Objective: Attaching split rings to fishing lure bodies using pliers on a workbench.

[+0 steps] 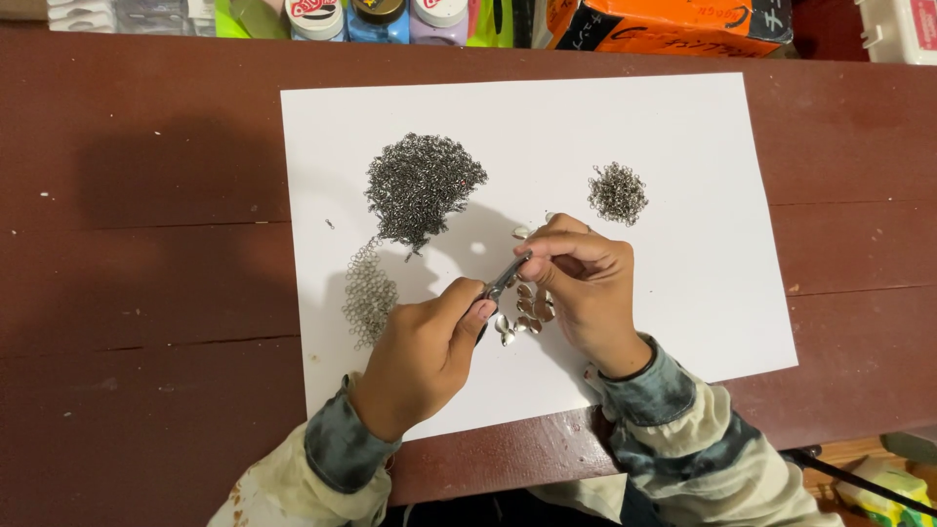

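- On dark red wood table [146, 293]: white paper sheet [683, 146] w/ 2 ring piles [425, 185].
- Left hand [420, 356] gripped pliers [506, 278].
- Right hand [586, 283] pinched at plier tip, over metal scales [527, 312].
- Paint jars [381, 20] & orange box [673, 24] sat along far edge.

We look straight down on a dark reddish-brown wooden table [146, 293], its broad planks running left to right with seams showing between them. Along the top edge of the frame we see a row of small paint jars [376, 20] and an orange cardboard box [664, 27]. Soft shadow falls across the left part of the tabletop.
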